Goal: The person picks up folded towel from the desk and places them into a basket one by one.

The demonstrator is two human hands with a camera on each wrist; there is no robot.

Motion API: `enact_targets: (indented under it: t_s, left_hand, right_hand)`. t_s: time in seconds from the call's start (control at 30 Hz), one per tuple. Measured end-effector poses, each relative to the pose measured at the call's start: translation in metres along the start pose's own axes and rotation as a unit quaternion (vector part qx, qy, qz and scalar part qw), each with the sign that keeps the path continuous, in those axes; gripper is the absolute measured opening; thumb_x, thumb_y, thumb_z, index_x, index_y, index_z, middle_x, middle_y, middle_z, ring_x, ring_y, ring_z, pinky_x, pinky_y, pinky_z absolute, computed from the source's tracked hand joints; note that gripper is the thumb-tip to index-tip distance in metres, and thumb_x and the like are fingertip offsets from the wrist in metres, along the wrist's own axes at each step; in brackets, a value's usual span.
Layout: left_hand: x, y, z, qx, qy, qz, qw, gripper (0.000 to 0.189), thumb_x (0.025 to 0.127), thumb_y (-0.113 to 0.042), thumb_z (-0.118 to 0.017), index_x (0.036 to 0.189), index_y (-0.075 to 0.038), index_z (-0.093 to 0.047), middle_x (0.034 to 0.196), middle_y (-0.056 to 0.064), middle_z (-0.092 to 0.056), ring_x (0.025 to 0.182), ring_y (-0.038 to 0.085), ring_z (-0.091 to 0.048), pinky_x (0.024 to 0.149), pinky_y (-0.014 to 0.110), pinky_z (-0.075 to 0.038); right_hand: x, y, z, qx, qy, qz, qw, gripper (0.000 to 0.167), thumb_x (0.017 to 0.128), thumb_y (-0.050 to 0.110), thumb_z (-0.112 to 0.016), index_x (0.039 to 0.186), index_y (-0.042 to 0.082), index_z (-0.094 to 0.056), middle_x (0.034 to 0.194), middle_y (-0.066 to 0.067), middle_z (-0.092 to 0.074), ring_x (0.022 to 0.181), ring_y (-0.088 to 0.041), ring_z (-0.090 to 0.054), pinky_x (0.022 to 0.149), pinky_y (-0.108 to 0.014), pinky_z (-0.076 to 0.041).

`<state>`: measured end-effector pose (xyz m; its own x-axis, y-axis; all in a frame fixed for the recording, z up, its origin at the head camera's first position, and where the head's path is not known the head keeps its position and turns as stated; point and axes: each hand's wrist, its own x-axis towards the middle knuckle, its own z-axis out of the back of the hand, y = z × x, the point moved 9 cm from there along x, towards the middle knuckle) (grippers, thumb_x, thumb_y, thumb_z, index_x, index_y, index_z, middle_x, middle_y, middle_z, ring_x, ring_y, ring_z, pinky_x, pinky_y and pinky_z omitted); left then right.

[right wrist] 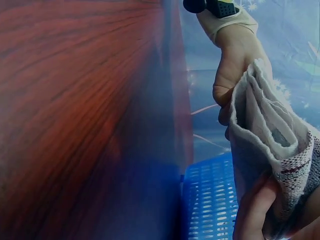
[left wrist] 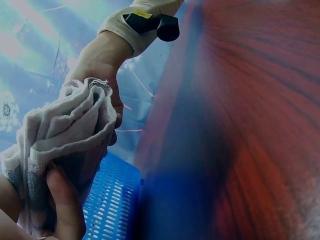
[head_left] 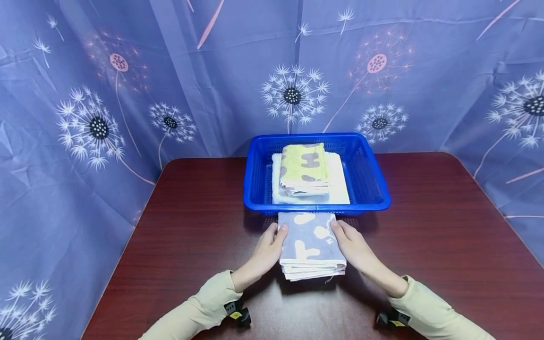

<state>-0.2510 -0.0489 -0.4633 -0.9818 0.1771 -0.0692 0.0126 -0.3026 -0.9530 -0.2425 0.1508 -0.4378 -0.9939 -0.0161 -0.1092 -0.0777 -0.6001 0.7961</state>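
Note:
A folded grey towel [head_left: 312, 238] with white patches is held up over the table, just in front of the blue basket [head_left: 316, 207]. My left hand [head_left: 267, 248] grips its left side, thumb on top. On the opposite side my right hand [head_left: 357, 246] pinches it the same way. Both wrist views show fingers curled under the towel and its layered white edges [left wrist: 70, 125] hanging a little apart. Inside the basket, a folded yellow-green towel [head_left: 297, 165] with grey patches lies on a larger white folded cloth [head_left: 339, 182].
The dark red-brown wooden table [head_left: 191, 236] reaches out on both sides of the basket. Behind it hangs a blue curtain [head_left: 229, 85] with dandelion prints. The basket's right part [head_left: 361, 174] shows bare perforated wall. Small black devices [head_left: 239, 315] sit at both wrists.

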Motion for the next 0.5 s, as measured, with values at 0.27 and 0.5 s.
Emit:
enact_targets:
  t_s: [0.27, 0.5]
  left_hand:
    - [-0.0021, -0.0089, 0.0, -0.032, 0.007, 0.002, 0.9995, 0.032, 0.103, -0.031, -0.042, 0.091, -0.003, -0.05, 0.065, -0.004, -0.04, 0.063, 0.009, -0.046, 0.058, 0.023, -0.043]
    - [-0.0062, -0.0067, -0.0016, -0.041, 0.019, 0.009, 0.9989, 0.031, 0.102, -0.028, -0.043, 0.097, 0.0, -0.053, 0.07, -0.002, -0.047, 0.066, 0.008, -0.049, 0.063, 0.024, -0.048]
  right_hand:
    - [0.0004, 0.0022, 0.004, 0.027, -0.01, -0.007, 0.9995, 0.042, 0.105, 0.033, -0.034, 0.104, 0.001, -0.061, 0.087, -0.009, -0.063, 0.081, -0.013, -0.055, 0.073, -0.027, -0.045]
    - [-0.0041, 0.0002, 0.0028, 0.043, -0.003, -0.024, 0.9988, 0.039, 0.104, 0.031, -0.037, 0.102, 0.001, -0.062, 0.086, -0.008, -0.064, 0.077, -0.011, -0.055, 0.069, -0.025, -0.046]
